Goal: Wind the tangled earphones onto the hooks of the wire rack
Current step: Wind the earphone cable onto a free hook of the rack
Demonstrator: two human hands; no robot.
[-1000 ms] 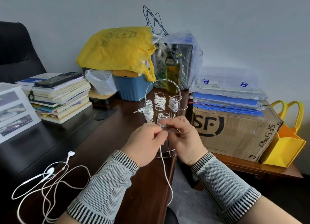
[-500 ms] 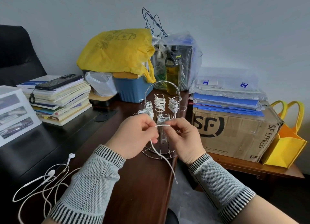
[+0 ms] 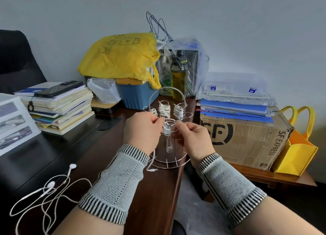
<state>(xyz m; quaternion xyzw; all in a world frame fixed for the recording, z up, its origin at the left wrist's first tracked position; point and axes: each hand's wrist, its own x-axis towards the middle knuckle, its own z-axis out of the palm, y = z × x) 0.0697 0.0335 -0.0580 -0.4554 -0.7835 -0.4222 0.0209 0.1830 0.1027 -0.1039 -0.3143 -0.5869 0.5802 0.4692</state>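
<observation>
Earphones (image 3: 167,129) sat part-wound on the front hook of the wire rack (image 3: 168,161); three bundles (image 3: 164,109) already hung on the rear hooks; the left hand (image 3: 142,130) and right hand (image 3: 192,137) both pinched the white cable beside the coil, a short tail (image 3: 151,164) trailing under the left wrist (nearly spent, I judged); another tangled set (image 3: 47,187) lay untouched on the desk (image 3: 155,199), so at least one winding remained.
</observation>
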